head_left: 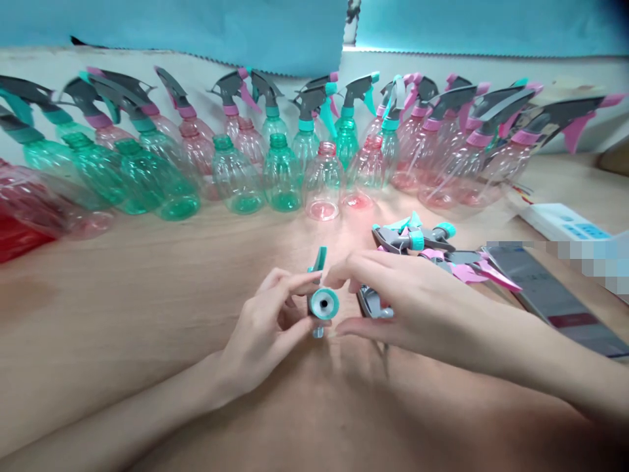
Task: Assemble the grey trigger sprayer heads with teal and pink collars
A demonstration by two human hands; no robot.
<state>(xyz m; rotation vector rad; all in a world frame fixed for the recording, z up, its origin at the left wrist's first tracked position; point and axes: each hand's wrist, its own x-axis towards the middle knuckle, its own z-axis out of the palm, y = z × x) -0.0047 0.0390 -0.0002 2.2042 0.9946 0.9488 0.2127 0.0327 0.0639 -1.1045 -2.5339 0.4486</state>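
My left hand (268,321) is closed around a grey and teal trigger sprayer head (324,304). The round teal collar, with its white inside and dark centre hole, faces me, and the teal trigger sticks up behind it. Just to the right, my right hand (383,295) curves toward the collar, thumb and fingers apart; whether its fingertips touch the sprayer I cannot tell. Beneath my right hand lies another grey sprayer part (376,305), partly covered by it.
Several loose sprayer heads (407,239) lie right of my hands, beside a dark phone-like slab (555,301). Behind stand rows of green bottles (282,174) and pink bottles (323,180), many topped with sprayers. A red bag-like thing (22,229) sits at far left.
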